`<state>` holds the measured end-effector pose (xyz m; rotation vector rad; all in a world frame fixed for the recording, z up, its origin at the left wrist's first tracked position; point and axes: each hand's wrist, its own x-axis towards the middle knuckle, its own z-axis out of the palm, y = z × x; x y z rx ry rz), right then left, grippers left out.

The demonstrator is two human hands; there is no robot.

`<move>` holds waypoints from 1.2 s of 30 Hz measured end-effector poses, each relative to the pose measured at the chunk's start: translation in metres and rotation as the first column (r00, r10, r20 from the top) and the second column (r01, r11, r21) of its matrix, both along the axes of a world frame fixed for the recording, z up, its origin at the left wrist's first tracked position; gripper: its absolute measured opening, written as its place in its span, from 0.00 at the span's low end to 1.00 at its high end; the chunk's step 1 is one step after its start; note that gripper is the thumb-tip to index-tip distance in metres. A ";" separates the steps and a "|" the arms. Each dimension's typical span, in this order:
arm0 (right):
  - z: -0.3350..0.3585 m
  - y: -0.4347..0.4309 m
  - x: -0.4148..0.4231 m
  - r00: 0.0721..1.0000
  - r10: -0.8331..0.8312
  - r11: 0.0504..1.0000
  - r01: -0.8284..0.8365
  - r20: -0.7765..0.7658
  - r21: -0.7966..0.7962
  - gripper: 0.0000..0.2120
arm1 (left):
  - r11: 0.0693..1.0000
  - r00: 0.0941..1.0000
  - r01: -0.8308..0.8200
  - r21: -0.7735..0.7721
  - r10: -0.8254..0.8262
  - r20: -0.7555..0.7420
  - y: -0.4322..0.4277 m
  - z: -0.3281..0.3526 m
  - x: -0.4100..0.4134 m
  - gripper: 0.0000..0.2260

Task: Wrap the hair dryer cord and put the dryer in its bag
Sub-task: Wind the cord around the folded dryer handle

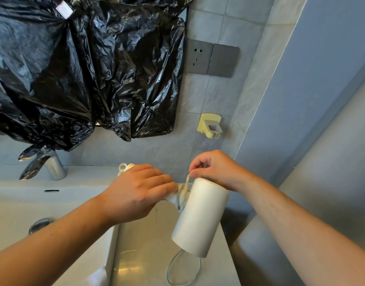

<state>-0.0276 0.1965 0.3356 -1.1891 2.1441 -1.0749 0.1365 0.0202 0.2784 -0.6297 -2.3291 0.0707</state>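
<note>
Wrapping step: left hand point(140, 190) grips the hair dryer point(200, 217) by its handle; right hand point(216, 168), at two o'clock from it, pinches the cord point(186, 182), likely looping next.

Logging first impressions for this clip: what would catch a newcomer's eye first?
A crumpled black plastic sheet hangs at upper left. At centre, the left hand grips the handle of a white hair dryer while the right hand pinches its cord just above the barrel.

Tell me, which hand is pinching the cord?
The right hand pinches the cord just above the hair dryer. The left hand is different: it grips the hair dryer by its handle.
</note>
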 end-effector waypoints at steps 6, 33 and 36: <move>-0.021 0.009 -0.009 0.952 -0.108 0.994 0.110 0.286 0.009 0.11 | 1.000 0.998 -0.006 -0.009 0.005 -0.055 0.000 0.001 -0.001 0.17; -0.055 -0.015 0.052 0.536 -0.250 0.805 0.578 0.806 -0.134 0.33 | 0.317 0.725 -0.637 0.702 0.555 0.407 0.036 -0.023 -0.028 0.17; -0.051 -0.018 0.050 0.569 -0.385 0.762 0.641 0.726 -0.098 0.26 | 0.292 0.717 -0.631 0.719 0.574 0.396 0.045 -0.030 -0.030 0.16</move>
